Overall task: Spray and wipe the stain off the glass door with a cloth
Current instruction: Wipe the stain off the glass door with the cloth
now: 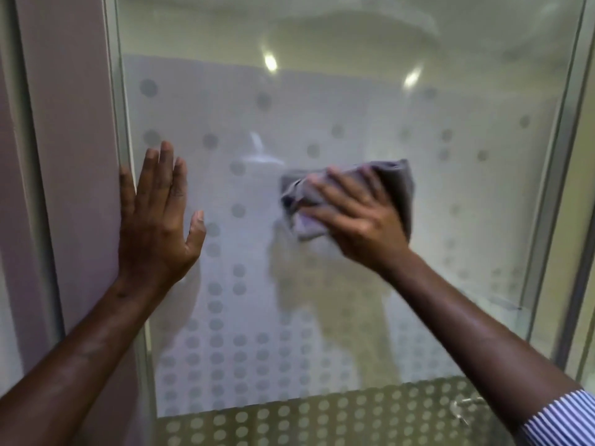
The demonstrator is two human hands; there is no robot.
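The glass door is a tall frosted pane with rows of round grey dots, more dense toward its bottom, and it sits in a thin pale metal frame. Near the middle of the pane the right hand presses a grey cloth flat on the glass; the cloth is soft and crumpled into folds, and the fingers are spread over it and hold it against the pane. At the left edge of the door the left hand lies open, palm on the glass, fingers straight and close together, holding nothing. The stain I cannot make out on the frosted glass. A striped blue and white sleeve shows on the right arm, below the cloth.
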